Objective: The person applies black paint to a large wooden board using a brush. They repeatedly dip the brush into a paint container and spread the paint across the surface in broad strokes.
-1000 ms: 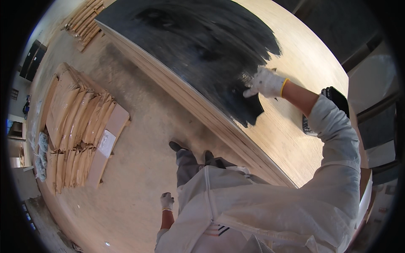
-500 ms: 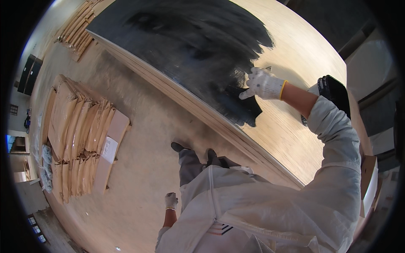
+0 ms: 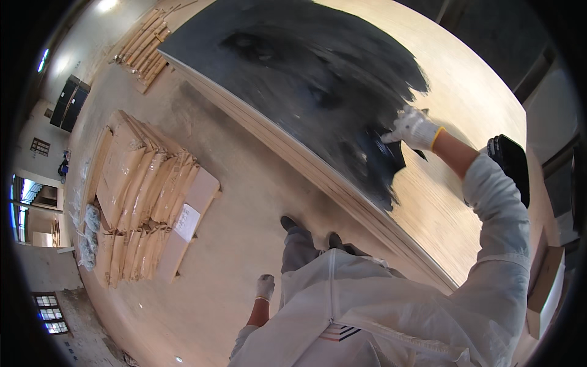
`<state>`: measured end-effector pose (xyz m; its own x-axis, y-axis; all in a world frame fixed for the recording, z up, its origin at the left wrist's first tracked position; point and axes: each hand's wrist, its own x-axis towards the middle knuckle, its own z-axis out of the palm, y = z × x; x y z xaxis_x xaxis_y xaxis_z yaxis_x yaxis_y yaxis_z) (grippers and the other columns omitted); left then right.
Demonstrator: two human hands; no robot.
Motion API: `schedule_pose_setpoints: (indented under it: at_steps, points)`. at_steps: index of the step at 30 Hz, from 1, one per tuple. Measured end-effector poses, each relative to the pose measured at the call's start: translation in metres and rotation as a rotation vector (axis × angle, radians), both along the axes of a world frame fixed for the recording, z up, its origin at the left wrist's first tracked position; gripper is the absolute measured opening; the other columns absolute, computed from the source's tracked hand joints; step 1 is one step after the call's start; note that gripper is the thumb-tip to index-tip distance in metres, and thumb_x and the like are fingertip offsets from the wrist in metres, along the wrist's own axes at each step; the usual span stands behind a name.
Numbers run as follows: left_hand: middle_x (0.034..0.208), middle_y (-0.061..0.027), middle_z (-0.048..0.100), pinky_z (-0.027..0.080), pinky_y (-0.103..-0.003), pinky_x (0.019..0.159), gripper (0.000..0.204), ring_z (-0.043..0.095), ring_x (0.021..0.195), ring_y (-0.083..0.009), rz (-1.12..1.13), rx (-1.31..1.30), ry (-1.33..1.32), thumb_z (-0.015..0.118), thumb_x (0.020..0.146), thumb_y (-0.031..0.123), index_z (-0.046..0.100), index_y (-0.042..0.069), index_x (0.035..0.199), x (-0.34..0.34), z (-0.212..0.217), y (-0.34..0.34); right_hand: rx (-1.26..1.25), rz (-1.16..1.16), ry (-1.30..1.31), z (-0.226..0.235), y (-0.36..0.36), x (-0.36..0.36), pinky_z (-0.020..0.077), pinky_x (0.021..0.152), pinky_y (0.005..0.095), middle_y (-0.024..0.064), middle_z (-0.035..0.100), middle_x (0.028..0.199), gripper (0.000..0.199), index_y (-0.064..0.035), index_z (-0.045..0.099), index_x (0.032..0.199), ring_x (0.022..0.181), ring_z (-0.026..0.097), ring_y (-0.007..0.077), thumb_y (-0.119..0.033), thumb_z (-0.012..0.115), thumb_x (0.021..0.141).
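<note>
My right hand (image 3: 408, 125), in a white knit glove with a yellow cuff, is pressed down at the edge of the wet black coating (image 3: 318, 85) on a large pale wooden panel (image 3: 443, 208). Its fingers are bent round something dark and thin that I cannot make out; a small grey tip shows above the knuckles. Beyond my right forearm stands a black-smeared container (image 3: 512, 168). The coating ends in ragged streaks, with bare wood grain to the right. My left hand (image 3: 265, 286), also gloved, hangs by my side over the floor, curled closed, with nothing showing in it.
The panel tops a stack of boards (image 3: 244, 113) whose long edge runs diagonally before me. Across the floor to the left stands a pile of cardboard-wrapped packages (image 3: 143, 183). More wrapped pieces (image 3: 147, 49) lie at the far left. A box (image 3: 546, 293) sits at the right edge.
My right hand has moved along the coating's edge, and black now covers a little more wood near it. The whole view has shifted; my left hand still hangs down.
</note>
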<state>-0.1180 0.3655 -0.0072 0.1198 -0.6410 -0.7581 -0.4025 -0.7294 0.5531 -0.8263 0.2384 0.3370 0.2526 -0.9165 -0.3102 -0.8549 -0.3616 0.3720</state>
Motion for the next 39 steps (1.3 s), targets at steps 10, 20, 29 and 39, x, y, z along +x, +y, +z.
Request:
schedule_pose_setpoints:
  at_steps: [10, 20, 29, 39]
  points:
    - [0.115, -0.0214, 0.079, 0.061, -0.042, 0.091, 0.03, 0.078, 0.105, -0.032, -0.461, -0.525, -0.091, 0.067, 0.101, 0.024, 0.073, 0.003, 0.122, -0.094, 0.117, -0.173, -0.119, -0.886, -0.685, 0.032, -0.073, 0.104, 0.0503, 0.113, 0.0432, 0.0214, 0.071, 0.137, 0.072, -0.0279, 0.056, 0.159, 0.13, 0.066, 0.0394, -0.009, 0.058, 0.089]
    - [0.139, -0.0145, 0.067, 0.058, -0.051, 0.094, 0.044, 0.071, 0.113, -0.038, -0.972, -1.08, 0.159, 0.065, 0.1, 0.03, 0.058, 0.01, 0.139, -0.237, 0.306, -0.311, -0.048, -1.395, -1.347, -0.02, -0.141, 0.304, 0.0581, 0.097, 0.0362, 0.0252, 0.072, 0.136, 0.076, -0.019, 0.044, 0.166, 0.116, 0.074, 0.0291, -0.027, 0.07, 0.095]
    - [0.143, -0.0172, 0.061, 0.059, -0.057, 0.089, 0.056, 0.071, 0.109, -0.047, -1.229, -0.987, -0.16, 0.064, 0.096, 0.028, 0.05, 0.008, 0.146, -0.27, 0.349, -0.421, -0.437, -1.36, -2.712, -0.116, -0.259, 0.308, 0.0589, 0.091, 0.0389, 0.013, 0.069, 0.125, 0.058, -0.0099, 0.042, 0.166, 0.103, 0.068, 0.0207, -0.01, 0.053, 0.109]
    - [0.122, -0.02, 0.07, 0.061, -0.052, 0.087, 0.058, 0.075, 0.102, -0.0412, -1.26, -0.824, -0.664, 0.068, 0.094, 0.027, 0.056, 0.005, 0.146, -0.276, 0.327, -0.507, -0.133, -1.006, -2.501, -0.069, -0.295, 0.34, 0.0437, 0.117, 0.0318, 0.0157, 0.051, 0.163, 0.064, -0.0041, 0.034, 0.169, 0.139, 0.056, 0.0203, -0.01, 0.057, 0.109]
